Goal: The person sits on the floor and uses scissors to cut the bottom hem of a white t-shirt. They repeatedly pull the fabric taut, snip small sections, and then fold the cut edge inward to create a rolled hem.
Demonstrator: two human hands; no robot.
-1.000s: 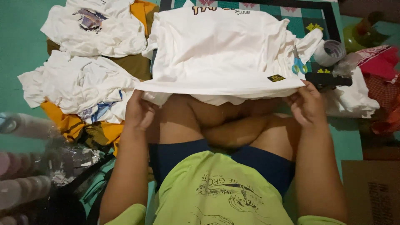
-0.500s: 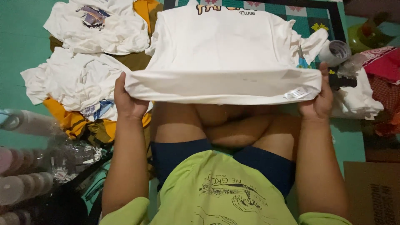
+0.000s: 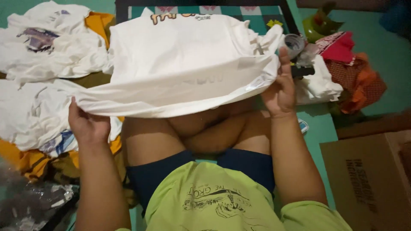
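White shirt (image 3: 184,64), long axis left-right, tilted, both hands gripping ends

White shirt (image 3: 180,64) with orange print, lime-green printed top (image 3: 222,201), navy shorts (image 3: 252,164), teal floor (image 3: 319,137)

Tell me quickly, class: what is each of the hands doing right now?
Left hand: closed on the lower left edge of the white T-shirt.
Right hand: gripping the shirt's right edge, fingers pointing up.

Home floor: piles of tees (image 3: 47,55), cardboard box (image 3: 372,171), teal flooring (image 3: 385,47).
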